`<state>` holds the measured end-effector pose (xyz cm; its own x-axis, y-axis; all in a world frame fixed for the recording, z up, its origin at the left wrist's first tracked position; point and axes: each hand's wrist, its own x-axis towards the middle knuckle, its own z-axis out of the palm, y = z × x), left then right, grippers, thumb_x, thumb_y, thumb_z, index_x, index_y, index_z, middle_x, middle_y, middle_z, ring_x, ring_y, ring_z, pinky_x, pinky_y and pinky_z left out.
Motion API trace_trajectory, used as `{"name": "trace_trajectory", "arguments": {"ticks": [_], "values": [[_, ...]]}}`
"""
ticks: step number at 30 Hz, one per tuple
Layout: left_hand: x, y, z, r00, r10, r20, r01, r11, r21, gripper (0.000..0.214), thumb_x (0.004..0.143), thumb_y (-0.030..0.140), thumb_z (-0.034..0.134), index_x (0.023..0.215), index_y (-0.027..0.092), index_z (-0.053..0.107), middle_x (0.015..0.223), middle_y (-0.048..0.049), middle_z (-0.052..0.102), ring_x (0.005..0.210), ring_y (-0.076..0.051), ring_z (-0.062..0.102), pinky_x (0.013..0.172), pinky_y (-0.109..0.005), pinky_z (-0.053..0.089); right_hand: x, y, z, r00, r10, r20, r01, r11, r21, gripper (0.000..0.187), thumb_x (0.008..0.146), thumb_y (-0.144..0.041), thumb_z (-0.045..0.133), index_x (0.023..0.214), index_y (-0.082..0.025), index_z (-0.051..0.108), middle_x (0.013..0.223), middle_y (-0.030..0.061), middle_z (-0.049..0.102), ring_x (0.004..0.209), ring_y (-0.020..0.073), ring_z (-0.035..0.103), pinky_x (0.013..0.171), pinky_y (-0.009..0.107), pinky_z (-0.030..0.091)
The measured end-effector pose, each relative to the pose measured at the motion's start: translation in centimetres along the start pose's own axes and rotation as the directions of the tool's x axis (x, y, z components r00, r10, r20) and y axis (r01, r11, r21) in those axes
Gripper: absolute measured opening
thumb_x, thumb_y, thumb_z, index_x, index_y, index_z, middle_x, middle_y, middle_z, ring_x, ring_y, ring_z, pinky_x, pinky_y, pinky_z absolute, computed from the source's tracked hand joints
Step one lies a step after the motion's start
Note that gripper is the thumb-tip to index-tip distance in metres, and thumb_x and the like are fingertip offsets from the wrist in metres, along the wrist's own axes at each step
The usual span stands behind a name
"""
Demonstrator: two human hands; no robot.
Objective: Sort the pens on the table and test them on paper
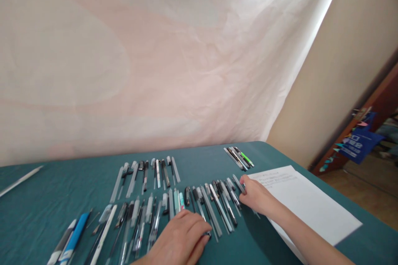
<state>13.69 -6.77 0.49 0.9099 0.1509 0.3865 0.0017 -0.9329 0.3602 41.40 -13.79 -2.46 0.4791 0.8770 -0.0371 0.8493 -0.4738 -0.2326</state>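
My right hand [256, 196] pinches a translucent grey pen barrel [237, 182] between thumb and fingers at the right end of the middle row of pens. A thin refill [256, 214] shows on the cloth just below that hand. Nearer to me, my left hand [183, 236] is closed, its fingertips at the dark lower end of a clear pen [201, 209] lying in the same row. Part of that end is hidden by the fingers. Taken-apart pens, with clear barrels, caps and refills, lie side by side around both hands, among them a white pen [220, 207].
Another row of pen parts [144, 174] lies farther back. A small group of pens [239, 158], one bright green, is at the back right. A sheet of paper with writing [314, 207] lies right. A blue pen [74, 236] is front left, on the green tablecloth [62, 182].
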Motion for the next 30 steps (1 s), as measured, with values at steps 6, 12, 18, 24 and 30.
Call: {"name": "trace_trajectory", "arguments": {"ticks": [6, 12, 18, 24, 30], "values": [[-0.2, -0.1, 0.1, 0.999, -0.003, -0.035, 0.001, 0.999, -0.040, 0.021, 0.085, 0.020, 0.038, 0.102, 0.022, 0.052, 0.091, -0.0047, 0.062, 0.083, -0.016, 0.056, 0.089, -0.031, 0.038, 0.4, 0.3, -0.6, 0.999, 0.023, -0.049, -0.023, 1.000, 0.005, 0.019, 0.061, -0.015, 0.049, 0.081, -0.017, 0.048, 0.065, 0.0024, 0.057, 0.062, 0.0164, 0.053, 0.052, 0.023, 0.025], [1.5, 1.5, 1.4, 0.941, -0.337, -0.035, 0.268, 0.803, -0.532, 0.021, 0.085, 0.031, 0.041, 0.098, 0.020, 0.054, 0.088, -0.0056, 0.059, 0.078, -0.015, 0.056, 0.070, -0.025, 0.044, -1.2, -1.4, -5.1, 0.992, -0.128, -0.018, 0.116, 0.817, 0.565, 0.003, 0.066, -0.017, 0.050, 0.069, -0.017, 0.050, 0.056, -0.0047, 0.048, 0.051, 0.0084, 0.042, 0.048, 0.020, 0.027], [4.9, 3.8, 3.4, 0.717, -0.611, 0.336, 0.371, -0.073, -0.926, 0.046, 0.072, 0.045, 0.059, 0.106, 0.015, 0.051, 0.100, -0.0094, 0.056, 0.082, -0.016, 0.056, 0.061, -0.022, 0.041, -5.3, -6.4, -6.0, 0.918, -0.337, 0.208, -0.077, 0.364, 0.928, 0.017, 0.072, -0.033, 0.055, 0.070, -0.016, 0.051, 0.046, -0.0084, 0.041, 0.034, 0.0031, 0.029, 0.035, 0.017, 0.021], [5.5, 3.5, 3.7, 0.717, -0.648, 0.255, 0.164, -0.198, -0.966, 0.043, 0.065, 0.041, 0.068, 0.097, 0.015, 0.058, 0.089, -0.0063, 0.060, 0.080, -0.016, 0.056, 0.071, -0.026, 0.039, -6.4, -7.8, -3.9, 0.877, -0.408, 0.255, -0.136, 0.298, 0.945, 0.019, 0.076, -0.034, 0.053, 0.073, -0.015, 0.055, 0.041, -0.0095, 0.035, 0.033, 0.0029, 0.027, 0.035, 0.016, 0.020], [5.1, 2.7, 2.8, 0.733, -0.633, 0.248, 0.140, -0.216, -0.966, 0.030, 0.065, 0.035, 0.070, 0.081, 0.011, 0.061, 0.069, -0.0032, 0.059, 0.065, -0.014, 0.056, 0.069, -0.027, 0.041, -6.6, -8.4, -3.0, 0.858, -0.441, 0.263, -0.082, 0.388, 0.918, 0.025, 0.076, -0.037, 0.054, 0.065, -0.015, 0.050, 0.048, -0.0083, 0.034, 0.036, 0.0026, 0.030, 0.036, 0.016, 0.022]]}}
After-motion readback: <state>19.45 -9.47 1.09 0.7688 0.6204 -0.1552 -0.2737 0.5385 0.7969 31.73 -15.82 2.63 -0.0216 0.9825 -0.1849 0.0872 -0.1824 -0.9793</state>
